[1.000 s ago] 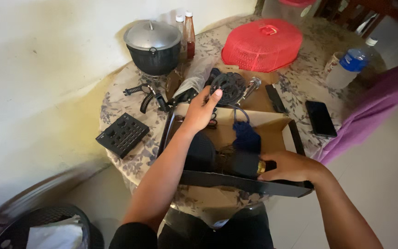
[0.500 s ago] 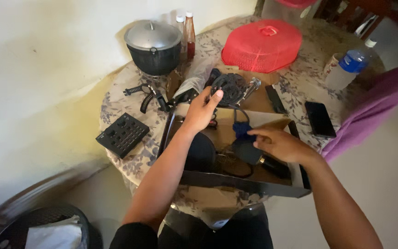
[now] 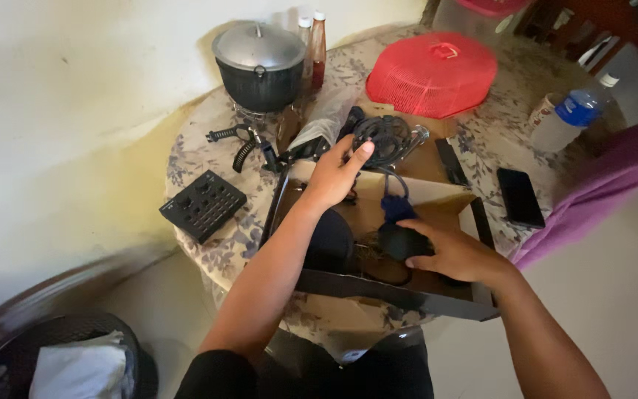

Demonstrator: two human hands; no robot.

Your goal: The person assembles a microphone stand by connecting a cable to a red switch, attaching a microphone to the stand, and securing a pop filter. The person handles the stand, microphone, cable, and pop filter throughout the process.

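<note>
The round black object (image 3: 400, 240) lies inside the open cardboard box (image 3: 437, 199), low on the table at about six o'clock. Half a second ago the right hand (image 3: 455, 255) hovered higher over the box's middle; it has since dropped toward five o'clock and now cups the black object, fingers curled over it. The left hand (image 3: 337, 174) has kept its place at the box's twelve o'clock edge, fingers spread, thumb up against a coil of black cable (image 3: 385, 139). Outward: a black button panel (image 3: 202, 205) at nine o'clock, a lidded dark pot (image 3: 260, 66) at eleven, a red mesh food cover (image 3: 433, 72) at one, a blue-labelled bottle (image 3: 574, 111) and black phone (image 3: 520, 196) at three.
</note>
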